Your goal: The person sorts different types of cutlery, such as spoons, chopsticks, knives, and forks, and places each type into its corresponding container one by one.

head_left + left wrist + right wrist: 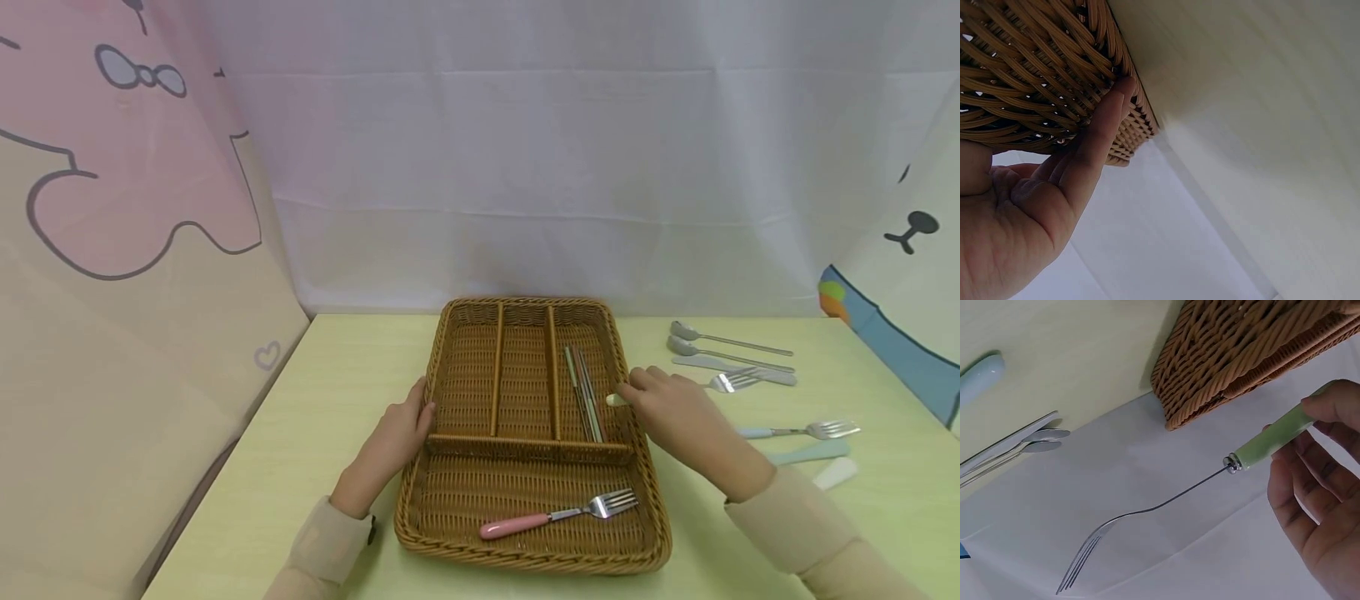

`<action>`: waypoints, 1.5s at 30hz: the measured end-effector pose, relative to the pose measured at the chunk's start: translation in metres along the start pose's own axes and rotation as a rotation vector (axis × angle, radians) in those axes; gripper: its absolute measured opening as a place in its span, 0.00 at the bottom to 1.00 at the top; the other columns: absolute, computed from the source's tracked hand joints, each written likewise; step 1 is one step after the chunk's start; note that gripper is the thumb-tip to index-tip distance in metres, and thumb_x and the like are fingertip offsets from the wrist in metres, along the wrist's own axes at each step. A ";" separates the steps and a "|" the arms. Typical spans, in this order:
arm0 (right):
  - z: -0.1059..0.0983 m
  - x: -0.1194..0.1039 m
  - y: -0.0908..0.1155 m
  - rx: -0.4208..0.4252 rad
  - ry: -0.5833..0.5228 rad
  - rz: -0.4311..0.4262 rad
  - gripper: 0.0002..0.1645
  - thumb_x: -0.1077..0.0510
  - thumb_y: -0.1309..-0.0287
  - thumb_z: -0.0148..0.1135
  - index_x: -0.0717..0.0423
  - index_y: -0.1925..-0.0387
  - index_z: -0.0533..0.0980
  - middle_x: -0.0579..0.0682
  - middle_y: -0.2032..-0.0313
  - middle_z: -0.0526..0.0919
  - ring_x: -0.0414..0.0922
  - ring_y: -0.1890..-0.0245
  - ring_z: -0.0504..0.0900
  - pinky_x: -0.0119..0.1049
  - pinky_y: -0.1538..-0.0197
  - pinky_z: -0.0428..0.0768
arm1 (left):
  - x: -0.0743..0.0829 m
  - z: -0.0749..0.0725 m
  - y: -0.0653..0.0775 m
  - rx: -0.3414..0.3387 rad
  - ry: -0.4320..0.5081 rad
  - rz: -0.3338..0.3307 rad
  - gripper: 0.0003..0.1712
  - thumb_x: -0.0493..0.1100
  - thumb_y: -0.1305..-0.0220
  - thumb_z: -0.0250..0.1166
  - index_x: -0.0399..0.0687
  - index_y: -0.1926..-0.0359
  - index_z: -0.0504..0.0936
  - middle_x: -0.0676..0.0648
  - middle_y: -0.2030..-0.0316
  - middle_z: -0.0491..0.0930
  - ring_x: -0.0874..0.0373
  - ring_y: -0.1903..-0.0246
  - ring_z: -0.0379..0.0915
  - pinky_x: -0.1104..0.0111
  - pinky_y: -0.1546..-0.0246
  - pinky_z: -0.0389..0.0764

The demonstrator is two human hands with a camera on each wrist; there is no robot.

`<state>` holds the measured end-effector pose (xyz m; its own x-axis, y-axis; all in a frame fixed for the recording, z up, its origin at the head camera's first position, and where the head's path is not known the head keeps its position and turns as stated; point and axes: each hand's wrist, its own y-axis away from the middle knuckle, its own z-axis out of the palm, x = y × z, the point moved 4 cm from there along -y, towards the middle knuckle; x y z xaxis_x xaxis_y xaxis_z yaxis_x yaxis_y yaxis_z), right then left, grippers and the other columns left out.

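My right hand point(675, 412) pinches the green handle of a fork point(1272, 439) beside the right wall of a wicker basket point(525, 565). In the right wrist view its metal tines hang down to the lower left. My left hand point(390, 437) rests against the basket's left side; in the left wrist view its fingers point(1094, 140) lie fairly straight along the outer wall. Slim metal utensils with coloured handles point(585, 392) stand in the basket's back right compartment. A pink-handled fork point(517, 525) lies in the wide front compartment.
Right of the basket lie two spoons point(682, 345), a metal knife point(780, 377), a blue-handled fork point(825, 430), a pale green utensil point(813, 451) and a white handle point(836, 472). A white curtain point(525, 183) hangs behind the pale table point(292, 442).
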<state>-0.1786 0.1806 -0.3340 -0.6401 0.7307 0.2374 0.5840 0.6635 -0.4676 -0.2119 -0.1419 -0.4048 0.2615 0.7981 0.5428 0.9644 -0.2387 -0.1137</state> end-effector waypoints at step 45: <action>-0.010 -0.135 -0.041 -0.095 0.036 -0.395 0.15 0.55 0.55 0.66 0.52 0.61 0.79 0.44 0.65 0.81 0.41 0.64 0.79 0.34 0.58 0.80 | 0.002 -0.001 0.000 0.014 -0.016 0.019 0.29 0.41 0.30 0.46 0.28 0.35 0.52 0.53 0.93 0.62 0.64 0.96 0.52 0.74 0.94 0.57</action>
<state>-0.1112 0.0568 -0.3387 -0.8075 0.4204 0.4137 0.3408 0.9051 -0.2543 -0.2115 -0.1407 -0.4022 0.2801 0.8022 0.5273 0.9597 -0.2463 -0.1352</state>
